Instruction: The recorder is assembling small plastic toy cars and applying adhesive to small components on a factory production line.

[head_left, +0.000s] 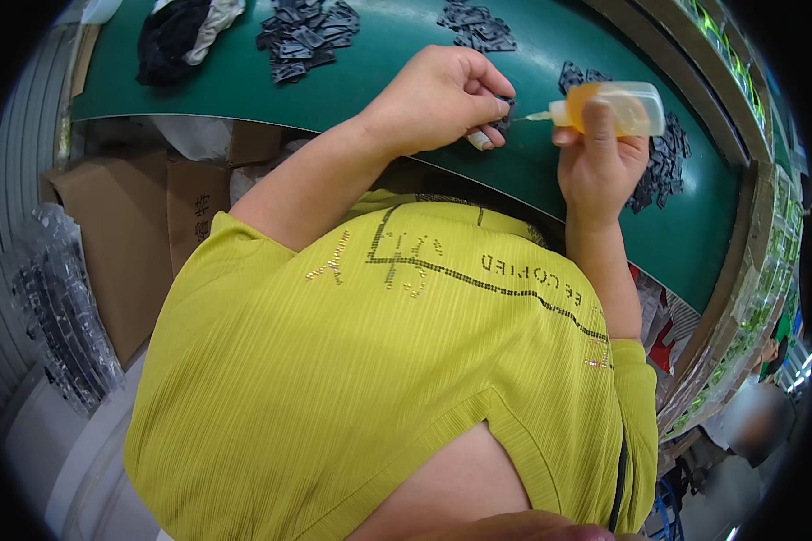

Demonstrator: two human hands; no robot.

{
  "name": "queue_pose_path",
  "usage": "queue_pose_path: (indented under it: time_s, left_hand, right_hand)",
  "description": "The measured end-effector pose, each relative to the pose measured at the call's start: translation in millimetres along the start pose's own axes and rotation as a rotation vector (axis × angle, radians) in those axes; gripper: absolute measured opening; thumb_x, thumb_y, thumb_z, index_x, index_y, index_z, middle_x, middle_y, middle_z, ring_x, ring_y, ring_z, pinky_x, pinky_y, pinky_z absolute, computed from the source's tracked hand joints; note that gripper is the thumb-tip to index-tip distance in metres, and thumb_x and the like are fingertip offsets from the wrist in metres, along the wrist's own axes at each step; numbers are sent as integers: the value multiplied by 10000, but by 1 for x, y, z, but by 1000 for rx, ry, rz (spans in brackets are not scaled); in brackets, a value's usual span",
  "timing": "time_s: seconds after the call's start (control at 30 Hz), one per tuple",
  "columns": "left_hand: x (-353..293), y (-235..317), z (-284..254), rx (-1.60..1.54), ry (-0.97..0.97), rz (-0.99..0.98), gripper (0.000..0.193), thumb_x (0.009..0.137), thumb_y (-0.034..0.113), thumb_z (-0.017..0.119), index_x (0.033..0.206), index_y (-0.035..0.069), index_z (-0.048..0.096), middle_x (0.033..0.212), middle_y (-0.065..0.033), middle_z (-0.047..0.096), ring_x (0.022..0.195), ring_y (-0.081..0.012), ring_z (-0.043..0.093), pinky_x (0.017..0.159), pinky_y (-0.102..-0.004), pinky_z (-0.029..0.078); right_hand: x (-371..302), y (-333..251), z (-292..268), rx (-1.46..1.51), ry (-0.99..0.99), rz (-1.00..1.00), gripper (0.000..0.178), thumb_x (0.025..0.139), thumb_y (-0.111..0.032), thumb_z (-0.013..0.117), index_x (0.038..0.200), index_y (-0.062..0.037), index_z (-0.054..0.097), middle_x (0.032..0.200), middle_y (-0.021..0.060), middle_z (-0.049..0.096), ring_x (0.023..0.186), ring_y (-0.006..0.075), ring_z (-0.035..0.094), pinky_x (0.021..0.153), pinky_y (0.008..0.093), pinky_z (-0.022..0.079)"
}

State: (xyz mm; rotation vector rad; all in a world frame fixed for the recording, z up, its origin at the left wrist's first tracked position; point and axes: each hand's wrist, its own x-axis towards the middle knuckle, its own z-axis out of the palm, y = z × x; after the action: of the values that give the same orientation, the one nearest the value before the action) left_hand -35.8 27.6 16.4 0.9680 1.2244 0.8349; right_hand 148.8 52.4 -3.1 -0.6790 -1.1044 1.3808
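Observation:
My left hand (447, 97) is closed on a small black plastic part (502, 115), held just above the green tabletop. White tape wraps one of its fingertips. In my right hand (602, 153) is a clear squeeze bottle (636, 97) with yellow-orange liquid, tipped on its side. Its thin nozzle points left at the black part, and its tip seems close to that part; whether they touch I cannot tell. My right thumb presses along the bottle's side.
Piles of black plastic parts lie on the green table (388, 81): one pile (302, 41) far left, others at the back and right. A black and white cloth (185, 36) sits at the left. Cardboard boxes (117, 234) and a bag of black parts (63, 307) stand below.

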Motion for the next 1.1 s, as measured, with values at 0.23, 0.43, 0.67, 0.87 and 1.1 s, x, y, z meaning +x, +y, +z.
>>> queue_pose_path:
  time_s: [0.23, 0.43, 0.67, 0.87, 1.1]
  left_hand:
    - [9, -9, -13, 130, 175, 263, 189, 852, 41, 611, 1025, -35, 619, 806, -91, 649, 648, -127, 650, 590, -233, 522]
    - [-5, 9, -67, 1049, 658, 497, 281, 729, 199, 697, 956, 38, 655, 919, -124, 632, 825, -251, 641, 739, -332, 508]
    - [-13, 18, -108, 1184, 640, 162, 276, 708, 209, 727, 917, 41, 661, 861, -100, 632, 762, -232, 625, 711, -323, 503]
    - [-10, 20, -104, 797, 560, 320, 120, 745, 112, 705, 794, 30, 632, 699, -28, 621, 578, -91, 560, 541, -232, 460]
    - [-11, 12, -39, 14, -16, 98, 189, 706, 3, 707, 698, 65, 528, 736, -42, 628, 520, -43, 476, 456, -172, 353]
  right_hand:
    - [4, -2, -8, 212, 50, 105, 151, 911, -142, 590, 1021, -43, 558, 909, 98, 624, 649, 139, 575, 515, 215, 452]
    - [4, -5, -7, 206, 44, 121, 158, 900, -158, 611, 1002, -47, 562, 902, 90, 620, 637, 133, 566, 522, 212, 449]
    - [4, -2, -4, 176, 52, 120, 176, 895, -152, 619, 1013, -41, 554, 904, 89, 616, 641, 136, 568, 519, 217, 449]
    - [2, -5, -4, 172, 45, 120, 181, 891, -137, 623, 1022, -39, 545, 902, 91, 612, 639, 144, 568, 525, 222, 452]
    - [1, -2, -6, 184, 18, 77, 173, 889, -106, 616, 1025, -33, 537, 914, 95, 604, 657, 147, 569, 536, 221, 456]
